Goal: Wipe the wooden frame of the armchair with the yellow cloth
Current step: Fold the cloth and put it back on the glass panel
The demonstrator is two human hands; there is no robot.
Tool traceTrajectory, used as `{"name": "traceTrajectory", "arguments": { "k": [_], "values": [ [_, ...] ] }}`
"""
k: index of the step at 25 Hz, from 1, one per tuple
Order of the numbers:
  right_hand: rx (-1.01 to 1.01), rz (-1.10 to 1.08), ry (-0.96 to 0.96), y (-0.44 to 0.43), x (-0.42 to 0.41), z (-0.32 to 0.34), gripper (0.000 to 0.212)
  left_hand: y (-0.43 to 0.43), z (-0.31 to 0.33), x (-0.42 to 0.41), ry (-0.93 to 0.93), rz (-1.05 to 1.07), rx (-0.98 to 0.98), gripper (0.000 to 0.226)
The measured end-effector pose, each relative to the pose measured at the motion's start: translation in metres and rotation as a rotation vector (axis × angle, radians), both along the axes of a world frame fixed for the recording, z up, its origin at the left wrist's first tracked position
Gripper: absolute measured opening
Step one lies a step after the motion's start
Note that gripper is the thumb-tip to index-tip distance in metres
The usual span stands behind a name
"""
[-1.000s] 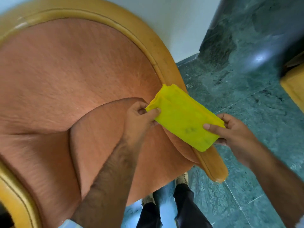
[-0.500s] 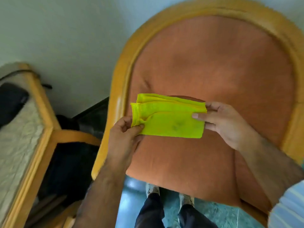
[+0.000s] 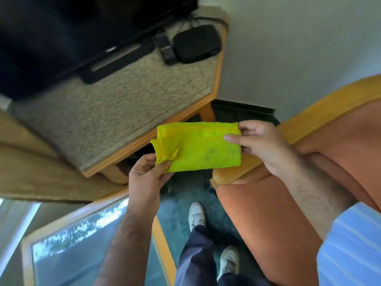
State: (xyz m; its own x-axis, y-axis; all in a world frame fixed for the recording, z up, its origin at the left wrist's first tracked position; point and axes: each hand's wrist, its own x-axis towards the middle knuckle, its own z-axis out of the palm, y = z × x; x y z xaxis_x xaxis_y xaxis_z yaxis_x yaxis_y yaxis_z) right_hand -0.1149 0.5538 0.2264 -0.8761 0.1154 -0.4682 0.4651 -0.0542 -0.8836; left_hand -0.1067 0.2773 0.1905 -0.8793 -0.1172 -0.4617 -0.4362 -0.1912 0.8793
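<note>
A folded yellow cloth with dark smudges hangs in the air between both hands. My left hand pinches its lower left corner. My right hand grips its right edge. The armchair with orange upholstery fills the right side. Its wooden frame curves along the top right, and the end of the left wooden armrest sits just below the cloth, not touching it.
A stone-topped wooden stand at the upper left carries a television, a remote and a black box. A glass-topped wooden table lies at the lower left. My shoes stand on green floor between table and chair.
The view has swung left from the chair's right side to its left armrest. Both hands have kept hold of the cloth, which has lifted off the frame and is held flat.
</note>
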Motion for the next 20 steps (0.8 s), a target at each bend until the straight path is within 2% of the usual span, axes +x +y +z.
{"name": "traceTrajectory", "arguments": {
  "k": [4, 9, 16, 18, 20],
  "values": [
    [-0.028, 0.22, -0.088, -0.086, -0.023, -0.039, 0.022, -0.082, -0.027, 0.025, -0.038, 0.182, -0.036, 0.022],
    [-0.041, 0.504, -0.226, -0.202, -0.029, -0.122, 0.026, -0.179, -0.095, 0.068, -0.161, 0.418, -0.108, 0.03],
    [0.105, 0.521, -0.384, -0.311, -0.013, -0.246, 0.022, -0.256, -0.206, 0.107, -0.403, 0.531, -0.353, 0.02],
    [0.216, 0.528, -0.365, -0.33, -0.012, -0.277, 0.019, -0.267, -0.231, 0.105, -0.46, 0.512, -0.442, 0.019],
    [0.387, 0.567, -0.276, -0.345, -0.014, -0.301, 0.026, -0.272, -0.25, 0.101, -0.507, 0.468, -0.513, 0.016]
  ]
}}
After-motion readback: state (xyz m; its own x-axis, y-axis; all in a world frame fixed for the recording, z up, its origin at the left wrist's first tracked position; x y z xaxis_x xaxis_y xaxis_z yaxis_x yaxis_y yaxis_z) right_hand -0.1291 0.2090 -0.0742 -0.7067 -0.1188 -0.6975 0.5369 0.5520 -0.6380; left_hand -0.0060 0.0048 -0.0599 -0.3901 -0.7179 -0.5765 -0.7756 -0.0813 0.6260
